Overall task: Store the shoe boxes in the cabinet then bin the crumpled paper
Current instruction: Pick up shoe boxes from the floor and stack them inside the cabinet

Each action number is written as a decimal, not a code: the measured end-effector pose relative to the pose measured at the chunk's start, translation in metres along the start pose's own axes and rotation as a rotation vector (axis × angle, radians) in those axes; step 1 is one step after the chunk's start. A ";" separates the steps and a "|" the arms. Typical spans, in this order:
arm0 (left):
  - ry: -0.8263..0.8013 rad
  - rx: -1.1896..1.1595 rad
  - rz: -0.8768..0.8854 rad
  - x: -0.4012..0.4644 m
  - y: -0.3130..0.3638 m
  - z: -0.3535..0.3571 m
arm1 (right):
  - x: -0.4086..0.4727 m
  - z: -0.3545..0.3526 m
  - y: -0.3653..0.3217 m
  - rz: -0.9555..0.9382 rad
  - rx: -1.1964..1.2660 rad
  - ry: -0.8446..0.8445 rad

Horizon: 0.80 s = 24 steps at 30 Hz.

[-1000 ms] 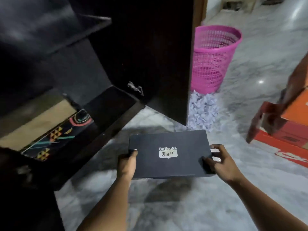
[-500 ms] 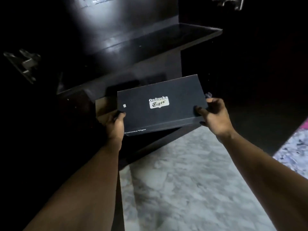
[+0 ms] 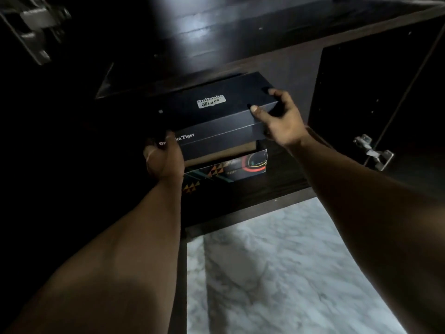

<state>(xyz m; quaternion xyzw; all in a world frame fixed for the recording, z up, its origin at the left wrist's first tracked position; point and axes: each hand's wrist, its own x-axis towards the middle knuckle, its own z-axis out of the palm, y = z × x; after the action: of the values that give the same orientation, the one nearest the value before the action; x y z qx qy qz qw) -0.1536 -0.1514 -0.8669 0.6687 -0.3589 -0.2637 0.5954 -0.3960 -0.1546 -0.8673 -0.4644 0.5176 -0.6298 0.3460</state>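
Observation:
A dark navy shoe box (image 3: 216, 116) with a white logo label sits inside the lower opening of the dark cabinet (image 3: 252, 196). It lies on top of a patterned shoe box (image 3: 228, 168) with a tan lid. My left hand (image 3: 163, 156) grips the navy box's near left corner. My right hand (image 3: 281, 119) holds its right end, thumb on the lid. No crumpled paper or bin is in view.
A dark shelf (image 3: 240, 39) runs above the opening. The open cabinet door (image 3: 385, 92) stands to the right with a metal hinge (image 3: 373, 150); another hinge (image 3: 36, 27) shows at top left. Marble floor (image 3: 277, 273) lies below.
Both hands carried the navy box from above the floor up and into the cabinet, over the patterned box. The pink bin, paper pile and orange boxes left the view.

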 end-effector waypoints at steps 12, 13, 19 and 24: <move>-0.151 0.354 -0.200 0.052 0.024 0.035 | 0.068 0.039 0.012 0.066 -0.305 -0.089; -0.178 0.204 -0.254 0.044 0.021 0.036 | 0.068 0.040 0.010 0.080 -0.369 -0.095; -0.072 0.097 -0.149 -0.019 0.001 0.052 | 0.032 0.020 -0.005 0.083 -0.444 -0.081; -0.514 0.400 -0.083 -0.086 -0.039 0.076 | -0.050 -0.052 0.043 0.222 -0.697 0.008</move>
<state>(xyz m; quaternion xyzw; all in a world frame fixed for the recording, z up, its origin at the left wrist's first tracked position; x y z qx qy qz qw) -0.2577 -0.1279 -0.9231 0.6980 -0.5144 -0.3722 0.3311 -0.4303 -0.1014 -0.9226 -0.4929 0.7498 -0.3762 0.2310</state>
